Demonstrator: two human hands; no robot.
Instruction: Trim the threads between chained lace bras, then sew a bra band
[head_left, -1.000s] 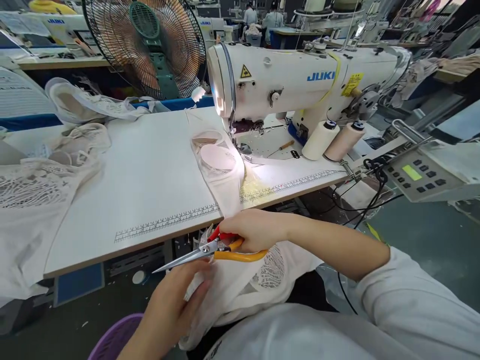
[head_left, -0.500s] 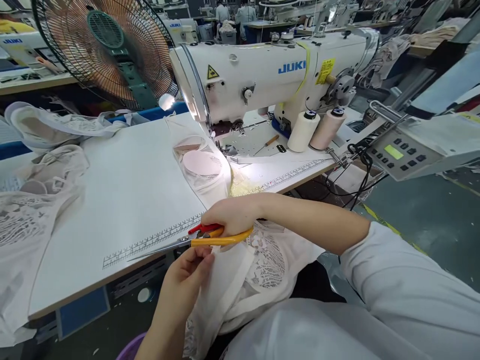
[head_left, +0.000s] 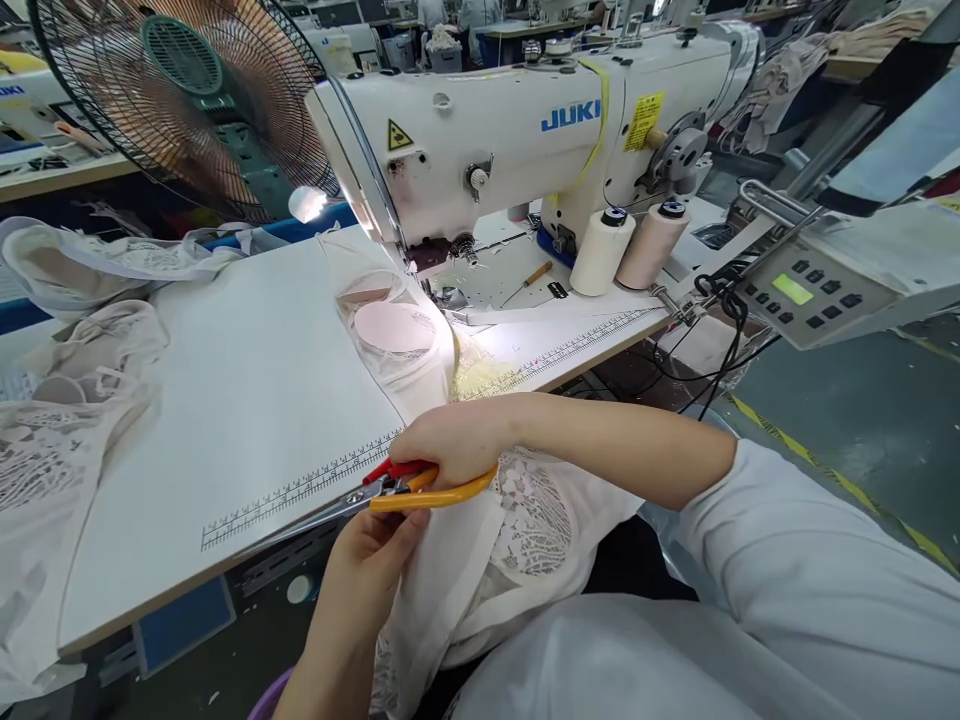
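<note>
My right hand (head_left: 454,440) is closed around the orange-yellow handles of a pair of scissors (head_left: 439,498). The long blades point down and left across the table's front edge. A red-handled piece (head_left: 390,468) sticks out beneath the same hand; its kind I cannot make out. Below the scissors, my left hand (head_left: 375,565) pinches the edge of a white lace bra (head_left: 532,520) that drapes over my lap. Another part of white bra fabric with a pink cup (head_left: 394,328) lies on the table by the sewing machine's needle area.
A white sewing machine (head_left: 480,130) stands at the back of the table (head_left: 247,380). Near it are two thread cones (head_left: 602,250), an awl (head_left: 529,282) and a control panel (head_left: 806,290). More white bras (head_left: 67,440) lie at left, before a large fan (head_left: 187,90).
The view has shifted slightly. The scissors have dipped a little, with their blades now lower across the table's edge. Both hands keep their hold.
</note>
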